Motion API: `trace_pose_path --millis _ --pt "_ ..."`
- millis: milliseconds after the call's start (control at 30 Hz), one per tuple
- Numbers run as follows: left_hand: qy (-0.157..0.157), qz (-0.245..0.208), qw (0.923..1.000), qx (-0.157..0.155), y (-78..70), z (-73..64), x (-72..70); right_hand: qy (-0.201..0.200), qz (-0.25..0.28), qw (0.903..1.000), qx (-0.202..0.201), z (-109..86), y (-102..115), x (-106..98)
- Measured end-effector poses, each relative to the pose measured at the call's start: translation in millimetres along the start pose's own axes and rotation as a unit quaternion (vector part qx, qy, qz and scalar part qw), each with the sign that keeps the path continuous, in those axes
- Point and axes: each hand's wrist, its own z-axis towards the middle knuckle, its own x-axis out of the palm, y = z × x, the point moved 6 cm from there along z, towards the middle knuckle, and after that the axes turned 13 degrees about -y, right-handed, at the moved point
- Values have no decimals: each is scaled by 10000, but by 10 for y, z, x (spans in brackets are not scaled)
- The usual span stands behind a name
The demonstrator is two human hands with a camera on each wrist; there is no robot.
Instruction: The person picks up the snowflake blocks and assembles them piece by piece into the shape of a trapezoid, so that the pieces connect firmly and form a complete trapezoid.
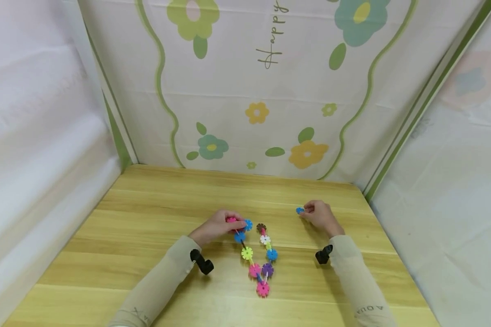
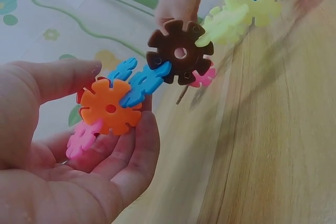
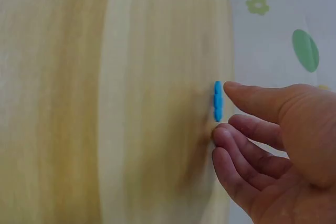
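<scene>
A chain of multicoloured interlocking snowflake discs (image 1: 247, 253) bends in a narrow V, its lowest piece a pink disc (image 1: 263, 289). My left hand (image 1: 221, 225) holds one end, with thumb and fingers around an orange disc (image 2: 102, 109) that has blue and pink pieces joined to it. On the other arm of the V is a brown disc (image 1: 261, 227), close to that hand. Apart from the chain, to the right, my right hand (image 1: 320, 217) pinches a single blue disc (image 3: 218, 102) at its fingertips. It appears edge-on in the right wrist view; the finger behind it is hidden.
Everything is over a light wooden table (image 1: 147, 200). A white flowered cloth (image 1: 229, 91) stands along its back edge, with pale cloth walls at both sides. Each wrist wears a black camera mount (image 1: 202, 262).
</scene>
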Motion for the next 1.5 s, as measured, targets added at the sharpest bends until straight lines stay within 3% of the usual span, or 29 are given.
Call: trace_pose_path --millis 333,500,767,1100,1267,1500 --pt "57 -95 9999 43 -12 -8 21 -61 -134 9998 132 66 -125 70" --pt "7 -127 9999 52 6 0 7 -49 126 9994 308 53 -75 65" --pt "-113 -53 9999 48 27 2 -46 518 1305 9900 125 -137 339 167" --pt "-92 -84 9999 38 30 20 -56 1423 2459 9588 71 -423 903 411" --pt "-192 44 9998 -2 35 22 -59 1433 2662 9529 -243 -510 1082 528" --pt "-263 144 9995 40 18 26 -53 935 2503 9593 -911 -558 1214 619"
